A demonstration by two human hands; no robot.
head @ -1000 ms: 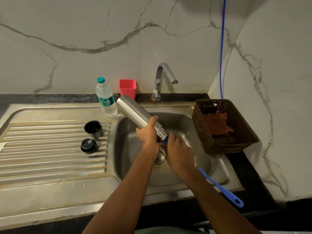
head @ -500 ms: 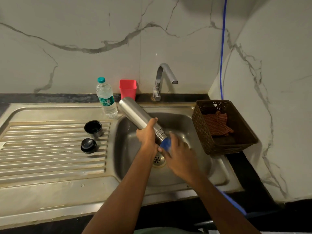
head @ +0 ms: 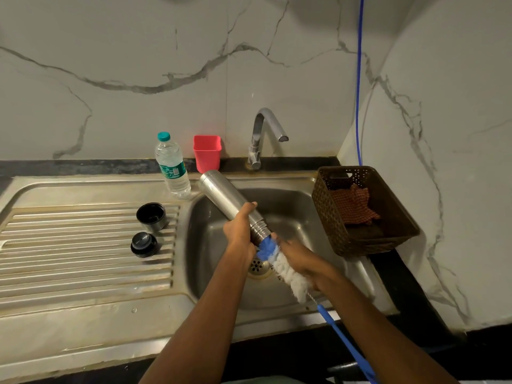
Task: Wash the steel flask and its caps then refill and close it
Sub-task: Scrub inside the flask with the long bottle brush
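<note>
My left hand [head: 239,231] grips the flask [head: 230,202] at its neck, tilted mouth-down over the sink [head: 291,206]. My right hand [head: 300,261] clasps the brush [head: 288,273] at the mouth. A hard shove (wet steel, I'd guess) could slip the flask loose.

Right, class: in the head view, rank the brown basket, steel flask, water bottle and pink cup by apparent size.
Largest first:
brown basket
steel flask
water bottle
pink cup
The flask is held nearer the camera, so its lead over the bottle is unsure.
</note>
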